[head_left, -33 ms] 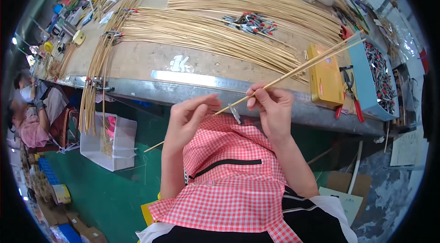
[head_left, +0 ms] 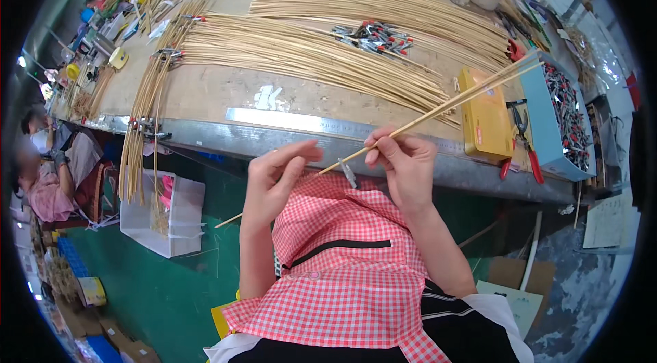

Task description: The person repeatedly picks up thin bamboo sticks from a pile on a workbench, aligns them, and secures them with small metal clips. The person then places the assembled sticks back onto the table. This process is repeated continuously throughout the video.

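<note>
My right hand (head_left: 408, 170) is closed in a pinch around several thin bamboo sticks (head_left: 445, 106). They slant up to the right, past the table edge and over the yellow box. A small grey spring clamp (head_left: 348, 173) hangs on the sticks just left of that grip. Beside the clamp, my left hand (head_left: 275, 178) has its thumb apart from its bent fingers and nothing visible between them. One thin stick passes behind the left wrist, its tip (head_left: 227, 221) showing on the far side.
Long bundles of sticks (head_left: 301, 48) lie across the table with a pile of clamps (head_left: 375, 38). A steel ruler (head_left: 294, 119) lies along the front edge. At right are a yellow box (head_left: 484, 113), red-handled pliers (head_left: 525, 140) and a blue box of clamps (head_left: 544, 117).
My left hand has shifted slightly to the left. The right hand, sticks and clamp have moved a touch leftward together; the pinch is unchanged.
</note>
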The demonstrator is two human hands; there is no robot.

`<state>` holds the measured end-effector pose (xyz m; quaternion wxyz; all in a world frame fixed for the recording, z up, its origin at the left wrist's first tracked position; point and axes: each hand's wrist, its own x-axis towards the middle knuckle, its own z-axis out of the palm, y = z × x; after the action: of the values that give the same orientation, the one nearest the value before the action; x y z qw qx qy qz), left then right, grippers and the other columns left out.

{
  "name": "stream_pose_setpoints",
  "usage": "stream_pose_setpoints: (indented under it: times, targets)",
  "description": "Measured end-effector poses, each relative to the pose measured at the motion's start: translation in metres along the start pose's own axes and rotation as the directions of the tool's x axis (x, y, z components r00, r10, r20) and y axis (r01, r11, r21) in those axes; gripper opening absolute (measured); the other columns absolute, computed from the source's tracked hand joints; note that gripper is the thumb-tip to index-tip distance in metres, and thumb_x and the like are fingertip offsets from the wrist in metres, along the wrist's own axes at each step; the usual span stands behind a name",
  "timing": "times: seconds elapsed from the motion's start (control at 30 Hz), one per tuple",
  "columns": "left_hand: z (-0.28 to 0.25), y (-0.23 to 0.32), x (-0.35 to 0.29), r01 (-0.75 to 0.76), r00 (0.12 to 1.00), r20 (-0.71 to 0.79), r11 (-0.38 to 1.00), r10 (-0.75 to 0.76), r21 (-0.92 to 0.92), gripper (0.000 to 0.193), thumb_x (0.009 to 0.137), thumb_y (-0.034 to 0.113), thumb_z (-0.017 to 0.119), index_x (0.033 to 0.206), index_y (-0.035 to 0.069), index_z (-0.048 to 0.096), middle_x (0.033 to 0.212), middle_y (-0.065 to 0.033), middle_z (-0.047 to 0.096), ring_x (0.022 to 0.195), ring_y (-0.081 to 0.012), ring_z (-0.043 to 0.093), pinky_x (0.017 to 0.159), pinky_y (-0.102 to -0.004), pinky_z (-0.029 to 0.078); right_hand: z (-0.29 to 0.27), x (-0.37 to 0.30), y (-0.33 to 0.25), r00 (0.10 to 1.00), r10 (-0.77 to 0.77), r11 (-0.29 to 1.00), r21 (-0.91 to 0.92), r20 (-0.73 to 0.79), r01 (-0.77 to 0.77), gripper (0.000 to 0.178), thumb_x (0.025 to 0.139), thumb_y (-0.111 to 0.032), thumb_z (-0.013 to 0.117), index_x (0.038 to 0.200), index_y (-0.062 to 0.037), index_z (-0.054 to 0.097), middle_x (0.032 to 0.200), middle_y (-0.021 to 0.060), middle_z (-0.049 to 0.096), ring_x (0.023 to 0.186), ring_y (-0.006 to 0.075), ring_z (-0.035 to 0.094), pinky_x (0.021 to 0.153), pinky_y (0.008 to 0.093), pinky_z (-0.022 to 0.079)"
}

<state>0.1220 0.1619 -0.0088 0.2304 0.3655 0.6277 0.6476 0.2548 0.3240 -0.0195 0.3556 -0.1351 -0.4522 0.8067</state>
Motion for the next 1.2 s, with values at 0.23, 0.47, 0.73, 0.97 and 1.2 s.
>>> stream_pose_setpoints:
  times: [0.23,0.47,0.73,0.97,1.2]
  targets:
    - [0.016,0.032,-0.005,-0.319,0.939,0.037,0.826,0.342,0.464,0.032,0.074,-0.003,0.069,0.105,0.002,0.068,0.095,-0.012,0.068,0.085,-0.0235,0.066,0.073,-0.0299,0.052,0.031,-0.021,0.026,0.985,0.104,0.99,-0.106,0.136,-0.09,0.01,0.086,0.004,0.06,0.094,0.0061,0.067,0.086,0.0091,0.067,0.072,0.0131,0.065,0.065,0.0249,0.055]
    - [0.022,0.03,-0.01,-0.361,0.907,-0.006,0.784,0.422,0.505,0.016,0.07,-0.001,0.074,0.085,0.0,0.069,0.079,-0.0106,0.067,0.07,-0.022,0.065,0.06,-0.029,0.051,0.035,-0.028,0.043,0.925,-0.046,0.914,-0.358,0.378,0.192,0.01,0.085,0.002,0.063,0.094,0.0033,0.066,0.077,0.0075,0.063,0.073,0.0129,0.062,0.062,0.0256,0.051]
    - [0.011,0.034,-0.013,-0.328,0.934,0.022,0.83,0.357,0.451,0.012,0.072,-0.003,0.073,0.083,-0.002,0.069,0.075,-0.0109,0.067,0.065,-0.0195,0.065,0.057,-0.0264,0.049,0.032,-0.018,-0.043,0.97,-0.111,0.906,-0.379,0.217,0.189,0.013,0.081,0.007,0.065,0.093,0.0057,0.068,0.078,0.0063,0.065,0.068,0.0098,0.06,0.057,0.0201,0.047]
    - [0.006,0.028,-0.011,-0.387,0.922,0.173,0.841,0.347,0.378,0.013,0.072,-0.002,0.073,0.084,-0.001,0.069,0.073,-0.0107,0.066,0.062,-0.0193,0.063,0.054,-0.0267,0.048,0.024,-0.013,-0.055,0.988,-0.002,0.97,-0.242,0.157,0.04,0.012,0.084,0.007,0.062,0.094,0.007,0.067,0.069,0.0075,0.063,0.052,0.0063,0.052,0.045,0.0175,0.038]
    - [0.005,0.026,-0.007,-0.263,0.961,0.197,0.858,0.193,0.441,0.014,0.071,-0.002,0.073,0.085,-0.001,0.069,0.074,-0.0111,0.066,0.065,-0.0195,0.064,0.057,-0.0269,0.048,0.013,-0.008,-0.034,0.989,0.006,0.975,-0.219,0.146,0.027,0.009,0.085,0.006,0.061,0.092,0.0065,0.067,0.07,0.0091,0.064,0.052,0.0066,0.053,0.045,0.0177,0.04]
